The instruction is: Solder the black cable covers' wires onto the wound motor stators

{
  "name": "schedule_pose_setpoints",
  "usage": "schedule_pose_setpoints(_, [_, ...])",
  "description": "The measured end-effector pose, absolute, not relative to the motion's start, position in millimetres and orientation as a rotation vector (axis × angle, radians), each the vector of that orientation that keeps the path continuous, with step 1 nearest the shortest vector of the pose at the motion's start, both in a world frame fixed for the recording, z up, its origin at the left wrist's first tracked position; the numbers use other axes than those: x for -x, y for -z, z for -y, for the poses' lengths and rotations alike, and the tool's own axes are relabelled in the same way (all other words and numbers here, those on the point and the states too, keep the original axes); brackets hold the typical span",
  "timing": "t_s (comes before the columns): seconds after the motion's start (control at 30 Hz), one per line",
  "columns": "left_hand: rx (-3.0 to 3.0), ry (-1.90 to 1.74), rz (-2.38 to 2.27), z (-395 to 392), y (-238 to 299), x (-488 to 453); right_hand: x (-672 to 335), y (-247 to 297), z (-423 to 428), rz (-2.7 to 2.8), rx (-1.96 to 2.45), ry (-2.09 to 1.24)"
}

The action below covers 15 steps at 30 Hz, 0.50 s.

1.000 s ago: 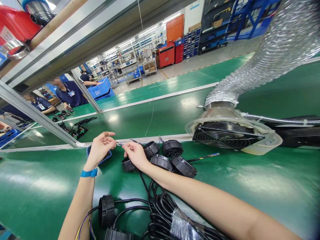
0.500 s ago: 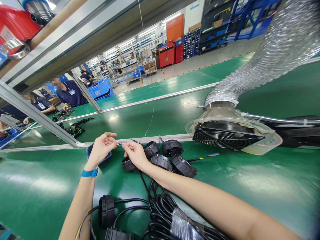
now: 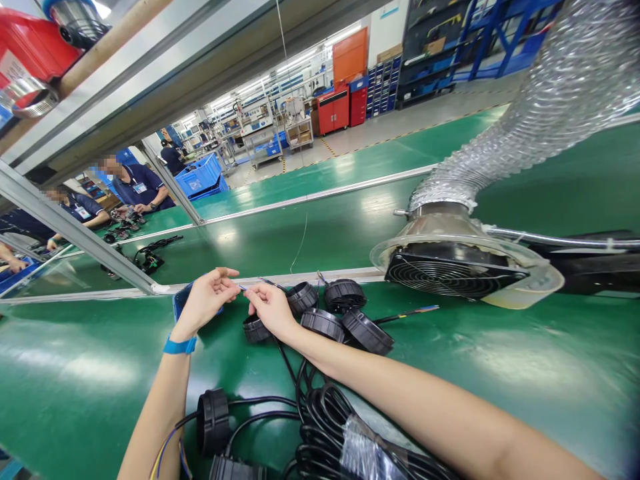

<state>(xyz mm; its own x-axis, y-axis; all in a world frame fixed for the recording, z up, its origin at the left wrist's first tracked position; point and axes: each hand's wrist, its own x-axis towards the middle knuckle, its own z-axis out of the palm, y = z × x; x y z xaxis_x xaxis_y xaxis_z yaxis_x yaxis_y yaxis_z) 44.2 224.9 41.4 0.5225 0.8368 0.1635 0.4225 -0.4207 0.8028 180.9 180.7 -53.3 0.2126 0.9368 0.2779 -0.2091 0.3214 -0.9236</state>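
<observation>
My left hand (image 3: 210,301), with a blue wristband, is pinched at the tip of a thin wire (image 3: 243,289); its other fingers are loosely curled. From the right, my right hand (image 3: 270,307) grips the same wire between thumb and forefinger, close to my left fingertips. Behind the left hand, a small blue tray (image 3: 178,304) is partly hidden. Several round black plastic caps (image 3: 323,325) with cables lie around my right hand and forearm. Nearer to me are a coiled black cable bundle (image 3: 325,420) wrapped in clear film and another black cap (image 3: 213,421).
A fan-fronted extraction hood (image 3: 450,270) with a silver flexible duct (image 3: 520,133) stands at the right. A metal frame post (image 3: 75,227) rises at the left, beneath an overhead shelf. Co-workers (image 3: 143,183) sit farther left. Loose coloured wire ends (image 3: 423,310) stick out on the bench.
My left fingers have moved slightly right and closed in on the wire beside my right fingertips. My right hand has barely moved. A co-worker at the left has shifted their arms.
</observation>
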Motion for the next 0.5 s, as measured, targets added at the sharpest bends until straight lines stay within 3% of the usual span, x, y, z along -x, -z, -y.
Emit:
schedule_pose_setpoints(0.23, [-1.794,-0.967,-0.970,-232.2,-39.7,-42.4,-180.9,52.2,-179.7,1.034,0.893,-0.966])
schedule_pose_setpoints(0.5, [-1.721,-0.972,-0.923,-232.1,-36.3,-43.8,-182.6,49.0,-177.6,1.045,0.891,-0.962])
